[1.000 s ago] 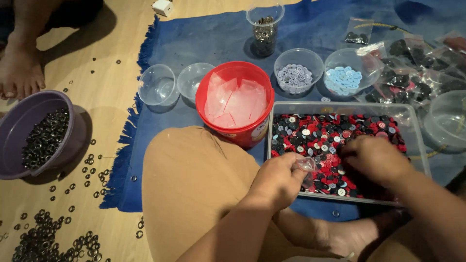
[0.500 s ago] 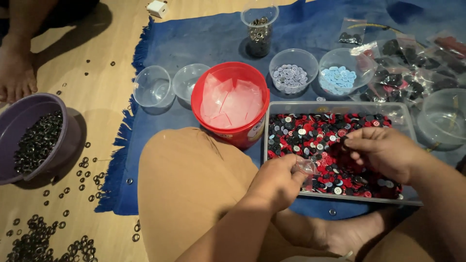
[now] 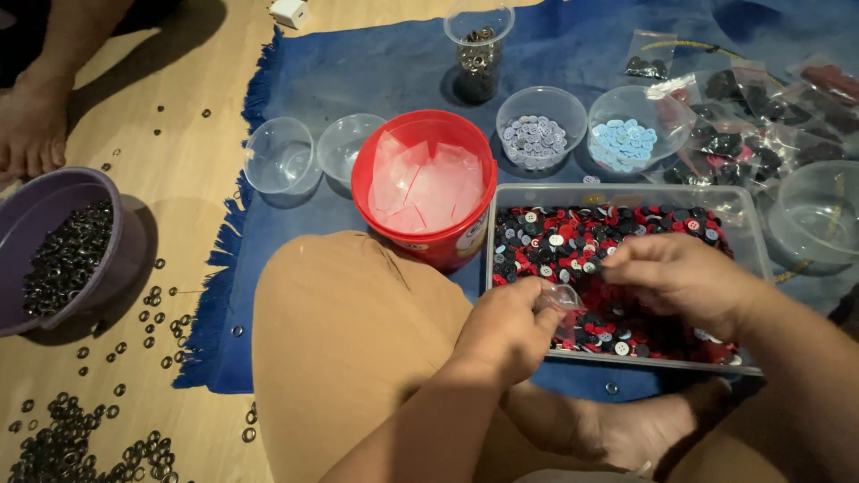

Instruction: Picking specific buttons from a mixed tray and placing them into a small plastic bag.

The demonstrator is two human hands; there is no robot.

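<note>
My left hand [image 3: 506,329] pinches a small clear plastic bag [image 3: 564,300] at the near-left corner of a clear rectangular tray [image 3: 626,192] filled with red, black and white buttons [image 3: 573,241]. Over the middle of the tray hovers my right hand [image 3: 680,279], fingers curled together just above the buttons and close to the bag's mouth; I cannot tell whether a button sits between its fingertips. My bent knee in tan cloth [image 3: 344,340] lies in front of the tray.
A red tub [image 3: 428,192] of clear bags stands left of the tray. Behind are two clear bowls [image 3: 279,154], bowls of grey and light blue buttons [image 3: 624,143], a tall cup [image 3: 479,49] and bagged buttons [image 3: 752,134]. A purple bowl of metal eyelets [image 3: 63,250] sits left; another person's foot [image 3: 31,125] is top left.
My right hand has drawn left across the tray toward the bag in my left hand. The left hand has kept its hold on the bag.
</note>
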